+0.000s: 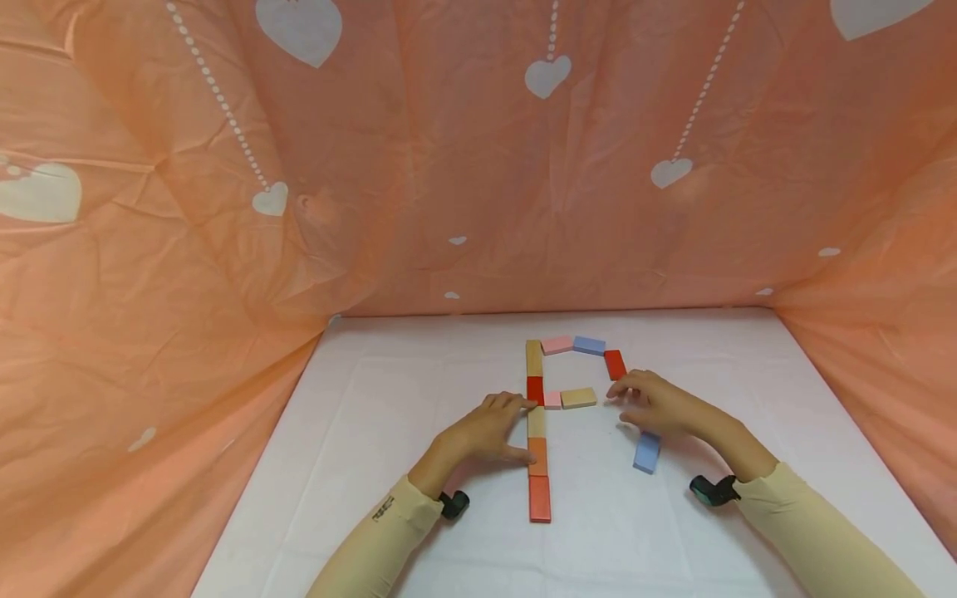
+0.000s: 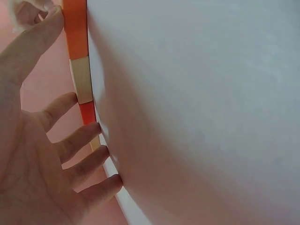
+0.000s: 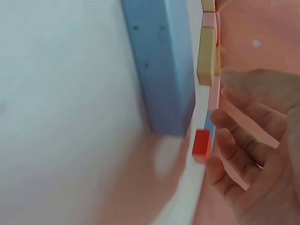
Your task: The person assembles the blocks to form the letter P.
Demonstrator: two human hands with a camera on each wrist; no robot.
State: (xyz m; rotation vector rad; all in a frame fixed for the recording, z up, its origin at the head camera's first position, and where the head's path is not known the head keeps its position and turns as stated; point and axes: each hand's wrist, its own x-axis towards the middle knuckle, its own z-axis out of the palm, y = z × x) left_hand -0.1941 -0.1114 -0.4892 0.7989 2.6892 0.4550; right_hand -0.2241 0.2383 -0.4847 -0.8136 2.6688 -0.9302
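A straight column of wooden blocks runs up the white table: a red-orange block (image 1: 540, 500) lowest, then an orange block (image 1: 537, 457), a natural wood block (image 1: 537, 423), a red block (image 1: 535, 390) and another wood block at the top. My left hand (image 1: 489, 428) spreads along the column's left side, thumb by the orange block and index fingertip by the red one. Loosely bent and holding nothing, my right hand (image 1: 661, 403) hovers between a tilted red block (image 1: 615, 365) and a blue block (image 1: 647, 453). That blue block looms large in the right wrist view.
From the column's top, a pink block (image 1: 557, 345) and a blue block (image 1: 589, 345) lead right toward the tilted red one. Lower, a small pink block (image 1: 552, 400) and a wood block (image 1: 579, 398) extend rightward. An orange curtain (image 1: 478, 208) encloses the table's back and sides.
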